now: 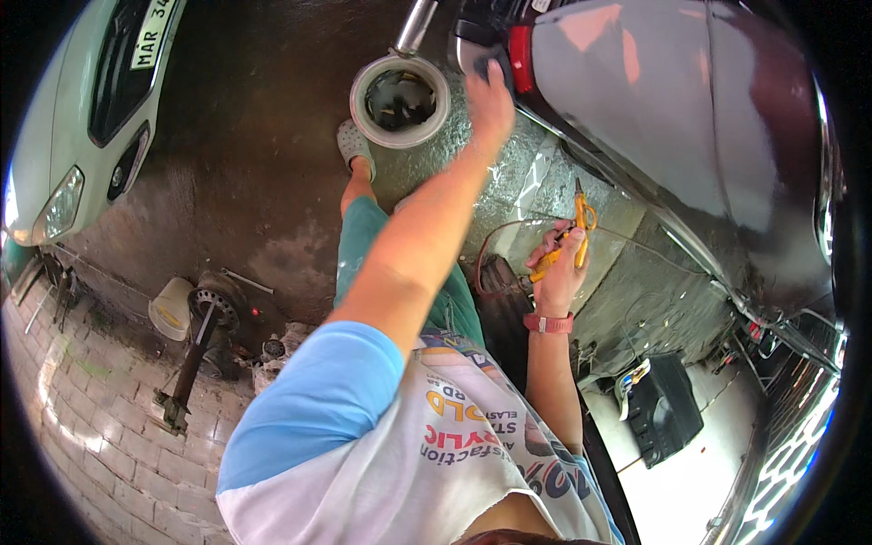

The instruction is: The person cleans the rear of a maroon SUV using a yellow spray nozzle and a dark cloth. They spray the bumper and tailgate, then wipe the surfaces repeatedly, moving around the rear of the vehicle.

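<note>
My left arm stretches up and forward, and my left hand (490,107) is at the corner of a dark car (654,91), beside its red tail light (520,59). The fingers look stretched out against the bodywork, slightly blurred; I make out nothing held in them. My right hand (560,259), with a red watch (549,322) on the wrist, is closed around a yellow blow gun (581,214). Its dark nozzle points up, away from me. A thin reddish hose (482,263) curves close to this hand.
A round pale-rimmed container (400,141) with a dark, shiny inside stands ahead of my foot. A pale green car (77,109) is at far left. A white bucket (170,307) and a wheel (218,304) lie left. A black plastic part (663,409) sits right.
</note>
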A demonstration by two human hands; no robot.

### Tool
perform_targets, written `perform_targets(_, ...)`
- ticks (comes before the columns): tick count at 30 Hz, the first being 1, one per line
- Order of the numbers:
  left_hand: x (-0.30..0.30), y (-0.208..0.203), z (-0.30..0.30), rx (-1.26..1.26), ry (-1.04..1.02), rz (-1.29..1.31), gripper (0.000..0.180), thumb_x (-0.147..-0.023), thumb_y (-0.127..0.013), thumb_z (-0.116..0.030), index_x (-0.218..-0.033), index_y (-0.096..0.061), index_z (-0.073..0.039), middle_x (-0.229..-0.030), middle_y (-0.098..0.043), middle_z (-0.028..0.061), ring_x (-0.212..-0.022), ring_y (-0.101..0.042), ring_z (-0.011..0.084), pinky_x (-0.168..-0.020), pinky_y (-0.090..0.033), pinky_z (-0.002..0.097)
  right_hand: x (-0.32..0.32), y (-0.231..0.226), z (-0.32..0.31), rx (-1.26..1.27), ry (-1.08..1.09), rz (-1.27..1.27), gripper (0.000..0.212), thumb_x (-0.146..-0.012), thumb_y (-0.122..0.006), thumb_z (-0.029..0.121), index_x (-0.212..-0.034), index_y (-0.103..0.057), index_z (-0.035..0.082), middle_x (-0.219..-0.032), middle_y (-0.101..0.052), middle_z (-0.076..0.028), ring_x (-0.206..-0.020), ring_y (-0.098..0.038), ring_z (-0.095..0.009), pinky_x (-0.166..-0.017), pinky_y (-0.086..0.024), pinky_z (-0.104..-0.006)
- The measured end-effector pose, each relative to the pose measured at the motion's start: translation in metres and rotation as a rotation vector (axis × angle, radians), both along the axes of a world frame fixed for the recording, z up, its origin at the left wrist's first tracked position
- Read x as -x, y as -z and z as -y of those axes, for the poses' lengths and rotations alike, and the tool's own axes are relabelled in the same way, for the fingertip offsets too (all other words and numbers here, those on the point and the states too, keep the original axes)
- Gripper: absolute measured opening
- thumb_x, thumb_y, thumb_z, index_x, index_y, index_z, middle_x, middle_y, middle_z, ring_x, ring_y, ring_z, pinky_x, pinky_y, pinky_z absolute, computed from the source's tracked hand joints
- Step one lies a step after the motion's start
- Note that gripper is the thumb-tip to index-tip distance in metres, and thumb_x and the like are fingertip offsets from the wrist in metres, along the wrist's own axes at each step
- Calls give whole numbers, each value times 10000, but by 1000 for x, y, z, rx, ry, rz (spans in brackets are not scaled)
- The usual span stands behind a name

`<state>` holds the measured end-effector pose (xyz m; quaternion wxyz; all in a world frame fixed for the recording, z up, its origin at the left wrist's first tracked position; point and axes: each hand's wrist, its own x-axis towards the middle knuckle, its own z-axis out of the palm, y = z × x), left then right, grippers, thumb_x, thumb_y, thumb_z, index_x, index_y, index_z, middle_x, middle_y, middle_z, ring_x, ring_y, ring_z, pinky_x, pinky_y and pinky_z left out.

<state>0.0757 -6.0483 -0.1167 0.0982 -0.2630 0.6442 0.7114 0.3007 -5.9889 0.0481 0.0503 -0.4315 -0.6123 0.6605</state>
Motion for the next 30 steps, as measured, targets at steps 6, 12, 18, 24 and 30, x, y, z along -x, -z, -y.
perform_targets(6,126,144,37,969,446,-613,397,-1081,-465,-252,-1305,-710,-35,-1159,-766,129,-973,-770,322,-874,-662,433,-28,18,6,129,-122,-2,403,-1170,-540,408,-1187,-622,15,-785,-556,-9,-520,-583,-129,-466,-503,-288)
perform_targets(12,22,62,3,-116,2,71,810,-1092,-524,-624,-1617,-460,-10,-1642,-489,283,-1488,-513,404,-1259,-369,474,-33,29,11,224,-65,-37,393,-1164,-557,404,-1172,-623,16,-788,-557,-18,-525,-558,-119,-469,-507,-284)
perform_targets(18,-43,-3,-52,-710,-364,189,714,-1153,-329,-613,-1648,-453,-113,-1710,-456,81,-1566,-427,293,-1323,-264,497,-63,31,-22,227,42,-87,420,-1146,-591,431,-1153,-623,12,-773,-547,-8,-522,-544,-118,-472,-499,-283)
perform_targets(24,-59,18,-85,-808,-303,270,720,-1145,-198,-584,-1702,-393,-172,-1761,-388,61,-1628,-320,341,-1347,-124,592,-110,43,-50,250,276,-121,416,-1147,-595,415,-1132,-654,4,-757,-558,-5,-515,-555,-106,-467,-483,-273)
perform_targets(30,-78,29,-140,-821,-237,361,741,-1131,-150,-595,-1707,-391,-197,-1773,-373,53,-1652,-271,350,-1345,-89,615,-136,48,-57,240,354,-94,413,-1154,-579,411,-1130,-654,6,-760,-544,0,-521,-549,-102,-471,-493,-273)
